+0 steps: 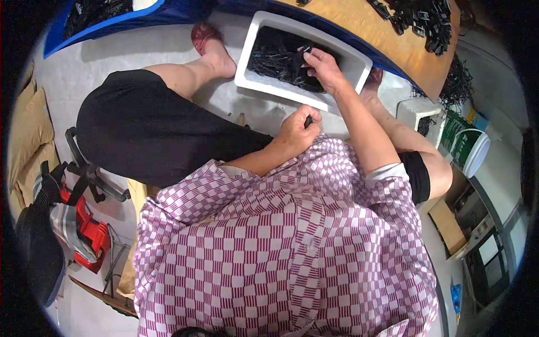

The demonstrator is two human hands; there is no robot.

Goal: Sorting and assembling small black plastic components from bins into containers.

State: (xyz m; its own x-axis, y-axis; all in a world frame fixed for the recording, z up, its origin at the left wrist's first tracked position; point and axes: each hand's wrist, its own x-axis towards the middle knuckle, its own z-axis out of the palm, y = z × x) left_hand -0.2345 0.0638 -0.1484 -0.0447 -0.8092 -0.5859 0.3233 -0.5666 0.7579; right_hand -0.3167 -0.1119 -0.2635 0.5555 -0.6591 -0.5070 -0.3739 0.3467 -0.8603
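Over a white rectangular tub (242, 80), my right hand (325, 68) pinches a small black part (301, 58) between thumb and fingers. Many thin black plastic parts (268, 55) lie heaped in the tub, mostly toward its left and middle. My left hand (296, 133) is closed close to my body, just below the tub's near rim. A dark object (308, 121) pokes out between its thumb and fingers; its kind is too small to make out. The tub sits low, between my two feet.
A wooden tabletop (359, 18) with piles of black parts (418, 22) stands beyond the tub. A blue bin (106, 27) holds more at far left. On the right are a white foam box (411, 109) and a green bucket (456, 137); brown sacks (33, 129) lie left.
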